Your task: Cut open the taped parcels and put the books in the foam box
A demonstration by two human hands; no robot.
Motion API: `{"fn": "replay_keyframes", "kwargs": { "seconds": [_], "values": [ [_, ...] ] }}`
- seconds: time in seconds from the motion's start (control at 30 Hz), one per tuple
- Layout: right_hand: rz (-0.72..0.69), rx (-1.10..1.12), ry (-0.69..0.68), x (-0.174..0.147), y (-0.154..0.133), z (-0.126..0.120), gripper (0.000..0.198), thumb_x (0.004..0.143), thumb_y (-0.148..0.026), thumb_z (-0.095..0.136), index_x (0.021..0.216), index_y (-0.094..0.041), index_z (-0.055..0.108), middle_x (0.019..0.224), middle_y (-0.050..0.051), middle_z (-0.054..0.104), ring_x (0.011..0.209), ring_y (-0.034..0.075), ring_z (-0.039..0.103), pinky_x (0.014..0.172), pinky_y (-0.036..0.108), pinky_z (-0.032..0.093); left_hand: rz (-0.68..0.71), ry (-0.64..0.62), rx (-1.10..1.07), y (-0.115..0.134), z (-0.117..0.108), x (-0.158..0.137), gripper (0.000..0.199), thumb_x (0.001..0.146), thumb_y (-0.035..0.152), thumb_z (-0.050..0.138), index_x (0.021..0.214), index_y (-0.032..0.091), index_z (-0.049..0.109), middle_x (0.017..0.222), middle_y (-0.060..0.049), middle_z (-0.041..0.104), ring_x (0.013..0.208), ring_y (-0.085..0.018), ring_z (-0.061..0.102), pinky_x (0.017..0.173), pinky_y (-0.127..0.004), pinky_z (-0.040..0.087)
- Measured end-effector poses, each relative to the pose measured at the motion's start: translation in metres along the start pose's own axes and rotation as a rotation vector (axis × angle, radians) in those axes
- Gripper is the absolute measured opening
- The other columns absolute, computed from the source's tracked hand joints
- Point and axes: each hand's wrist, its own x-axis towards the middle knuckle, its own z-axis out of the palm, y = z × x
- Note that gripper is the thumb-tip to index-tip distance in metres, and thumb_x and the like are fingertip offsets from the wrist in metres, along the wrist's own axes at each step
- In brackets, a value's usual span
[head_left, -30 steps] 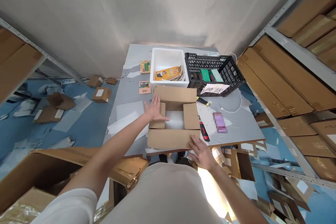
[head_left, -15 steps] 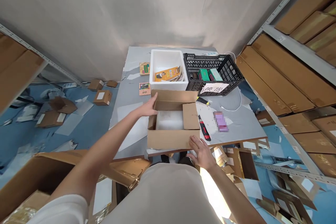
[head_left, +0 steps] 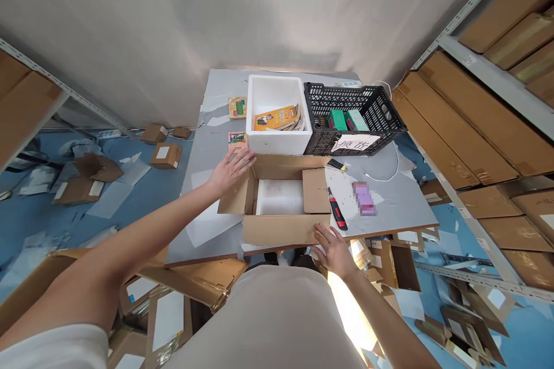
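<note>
An open cardboard box [head_left: 264, 230] sits at the table's front edge, with something flat and white [head_left: 281, 196] in its bottom. My left hand [head_left: 231, 170] lies over the box's far left corner, fingers stretched out, close to the left flap [head_left: 234, 199], which leans outward. The fingers of my right hand [head_left: 333, 248] rest spread on the right end of the front flap; the hand grips nothing. A red and black utility knife [head_left: 337, 210] lies just right of the box. Partly beneath my left fingers is a small pink booklet [head_left: 237, 140].
Behind the box stand a white foam box [head_left: 277, 143] holding booklets and a black plastic crate [head_left: 320, 141] with green boxes. A yellow and black cutter [head_left: 336, 165] and a blurred purple item [head_left: 365, 199] lie right. Shelves of cartons [head_left: 471, 127] flank the table.
My left hand has moved up and left from the box's inner left side to its far corner. The left flap now leans outward. My right hand has stayed on the front flap.
</note>
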Motion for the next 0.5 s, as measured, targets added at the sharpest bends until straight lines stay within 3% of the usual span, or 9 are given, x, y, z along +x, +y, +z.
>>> {"fn": "replay_keyframes", "kwargs": {
  "seconds": [0.1,0.17,0.27,0.37,0.5],
  "values": [
    [-0.003,0.005,-0.006,0.002,0.002,0.001,0.027,0.091,-0.027,0.043,0.112,-0.017,0.057,0.129,0.013,0.056,0.122,0.023,0.050,0.101,0.046,0.039,0.019,0.016,-0.075,-0.003,-0.002,0.011,0.099,0.066,0.036,0.063,0.148,0.024,0.010,0.155,-0.004,0.010,0.143,-0.023,0.000,0.112,-0.050,-0.009],
    [0.000,0.014,-0.010,0.004,0.003,0.002,0.027,0.091,-0.026,0.042,0.112,-0.018,0.057,0.127,0.012,0.057,0.121,0.023,0.051,0.101,0.046,0.040,0.104,-0.012,-0.132,-0.006,-0.005,0.021,0.097,0.069,0.043,0.061,0.148,0.023,0.009,0.155,-0.004,0.012,0.143,-0.023,0.001,0.113,-0.048,-0.008],
    [0.005,0.021,-0.019,0.005,0.003,0.004,0.026,0.091,-0.026,0.042,0.112,-0.019,0.056,0.127,0.012,0.058,0.121,0.023,0.051,0.101,0.046,0.040,0.247,-0.112,-0.212,-0.015,-0.004,0.038,0.099,0.068,0.051,0.061,0.147,0.016,0.014,0.154,-0.011,0.015,0.143,-0.026,0.004,0.113,-0.047,-0.005],
    [0.010,0.030,-0.059,0.005,0.004,0.001,0.026,0.091,-0.027,0.042,0.111,-0.022,0.057,0.127,0.010,0.058,0.118,0.023,0.054,0.099,0.044,0.041,0.289,-0.214,-0.248,-0.024,0.007,0.050,0.108,0.063,0.058,0.063,0.146,0.009,0.016,0.153,-0.018,0.013,0.142,-0.030,0.007,0.112,-0.046,-0.003],
    [0.077,0.028,-0.213,0.025,0.010,-0.027,0.028,0.092,-0.035,0.041,0.104,-0.022,0.062,0.117,0.010,0.063,0.095,0.023,0.064,0.079,0.037,0.050,0.276,-0.229,-0.269,-0.028,0.031,0.054,0.122,0.054,0.064,0.066,0.146,0.006,0.010,0.152,-0.022,0.009,0.142,-0.032,0.006,0.112,-0.043,0.003]
  ]
}}
